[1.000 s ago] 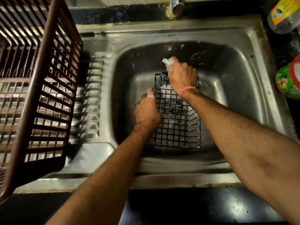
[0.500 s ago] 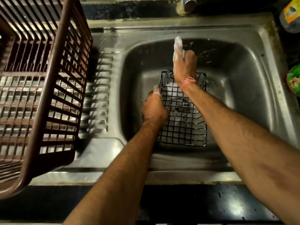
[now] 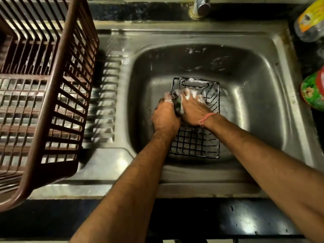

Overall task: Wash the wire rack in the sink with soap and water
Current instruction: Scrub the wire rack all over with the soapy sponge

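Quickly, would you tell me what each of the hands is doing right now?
Left hand: grips the wire rack's left edge.
Right hand: soapy, presses on the rack; hold unclear.

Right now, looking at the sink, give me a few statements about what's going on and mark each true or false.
1. The wire rack lies in the sink basin. True.
2. Water is pouring from the tap. False: no stream shows.
3. The right hand is foamy and lies on the rack. True.
4. The left hand rests on the brown basket. False: it is at the rack's left edge.
5. The basket sits right of the sink. False: it is on the left.
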Demonstrator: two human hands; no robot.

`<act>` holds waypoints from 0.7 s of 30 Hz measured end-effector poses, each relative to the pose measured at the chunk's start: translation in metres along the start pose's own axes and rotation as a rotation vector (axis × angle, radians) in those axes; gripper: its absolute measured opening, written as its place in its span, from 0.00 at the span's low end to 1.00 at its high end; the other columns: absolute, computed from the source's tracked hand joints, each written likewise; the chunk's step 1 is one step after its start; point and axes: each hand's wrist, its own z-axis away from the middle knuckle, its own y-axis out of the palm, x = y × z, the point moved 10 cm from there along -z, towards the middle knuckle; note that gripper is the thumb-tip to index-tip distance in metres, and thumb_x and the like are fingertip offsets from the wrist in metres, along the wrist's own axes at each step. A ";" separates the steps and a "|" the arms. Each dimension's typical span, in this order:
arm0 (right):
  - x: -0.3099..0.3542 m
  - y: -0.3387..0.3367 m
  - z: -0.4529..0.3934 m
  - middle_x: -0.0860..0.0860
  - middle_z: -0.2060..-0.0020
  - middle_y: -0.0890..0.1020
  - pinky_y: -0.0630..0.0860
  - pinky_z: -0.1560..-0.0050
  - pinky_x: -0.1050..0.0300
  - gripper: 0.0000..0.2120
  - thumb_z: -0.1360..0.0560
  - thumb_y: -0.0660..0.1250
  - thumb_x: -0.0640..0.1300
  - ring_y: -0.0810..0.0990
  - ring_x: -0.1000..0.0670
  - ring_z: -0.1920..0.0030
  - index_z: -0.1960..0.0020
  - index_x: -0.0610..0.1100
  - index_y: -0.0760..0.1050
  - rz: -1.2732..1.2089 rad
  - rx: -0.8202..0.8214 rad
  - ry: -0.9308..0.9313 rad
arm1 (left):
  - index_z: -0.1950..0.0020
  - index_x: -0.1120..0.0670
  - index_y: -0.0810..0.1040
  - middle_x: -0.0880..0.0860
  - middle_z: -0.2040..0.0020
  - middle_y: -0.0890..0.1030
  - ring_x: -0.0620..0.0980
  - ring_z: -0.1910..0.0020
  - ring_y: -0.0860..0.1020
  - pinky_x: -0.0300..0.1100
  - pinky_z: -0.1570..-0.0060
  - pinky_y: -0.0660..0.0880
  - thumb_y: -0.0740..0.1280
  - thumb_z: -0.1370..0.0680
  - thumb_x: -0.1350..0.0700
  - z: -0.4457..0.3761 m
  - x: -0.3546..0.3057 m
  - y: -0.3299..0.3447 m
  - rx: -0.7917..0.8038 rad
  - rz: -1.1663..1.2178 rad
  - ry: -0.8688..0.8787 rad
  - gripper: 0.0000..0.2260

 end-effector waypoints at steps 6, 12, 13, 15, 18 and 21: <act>0.000 -0.041 0.014 0.45 0.34 0.79 0.78 0.41 0.50 0.25 0.23 0.69 0.34 0.78 0.44 0.37 0.29 0.50 0.76 0.024 -0.265 -0.085 | 0.20 0.49 0.64 0.51 0.34 0.80 0.57 0.36 0.81 0.58 0.36 0.80 0.79 0.26 0.63 0.000 0.001 0.002 0.010 -0.033 -0.011 0.39; -0.029 -0.045 -0.002 0.50 0.52 0.82 0.72 0.50 0.62 0.10 0.24 0.72 0.37 0.81 0.48 0.51 0.48 0.50 0.83 -0.202 -0.372 0.165 | 0.16 0.49 0.60 0.52 0.34 0.79 0.56 0.36 0.80 0.56 0.36 0.80 0.77 0.25 0.66 0.000 0.002 0.003 0.010 -0.047 -0.023 0.43; -0.028 -0.038 -0.002 0.50 0.50 0.79 0.70 0.49 0.63 0.10 0.24 0.72 0.37 0.79 0.49 0.51 0.46 0.49 0.82 -0.236 -0.350 0.156 | 0.17 0.49 0.61 0.52 0.34 0.79 0.56 0.36 0.80 0.56 0.36 0.80 0.77 0.25 0.66 0.000 0.002 0.003 0.006 -0.041 -0.021 0.42; -0.027 -0.031 0.000 0.49 0.47 0.78 0.71 0.48 0.61 0.11 0.24 0.72 0.38 0.78 0.47 0.49 0.44 0.49 0.80 -0.252 -0.337 0.153 | 0.17 0.48 0.61 0.51 0.34 0.79 0.56 0.36 0.81 0.57 0.36 0.81 0.77 0.26 0.67 0.000 0.003 0.003 0.006 -0.031 -0.023 0.42; -0.035 -0.035 0.004 0.48 0.47 0.79 0.71 0.48 0.59 0.11 0.24 0.70 0.36 0.76 0.47 0.49 0.44 0.48 0.82 -0.279 -0.399 0.235 | 0.17 0.48 0.60 0.52 0.34 0.79 0.56 0.36 0.81 0.57 0.37 0.81 0.77 0.26 0.67 0.000 0.002 0.003 0.003 -0.043 -0.026 0.43; -0.030 -0.034 0.005 0.51 0.50 0.80 0.71 0.53 0.62 0.12 0.23 0.66 0.34 0.78 0.51 0.52 0.46 0.48 0.82 -0.318 -0.392 0.251 | 0.17 0.48 0.61 0.52 0.34 0.79 0.57 0.36 0.81 0.57 0.37 0.81 0.76 0.26 0.68 0.001 0.002 0.001 -0.005 -0.045 -0.029 0.43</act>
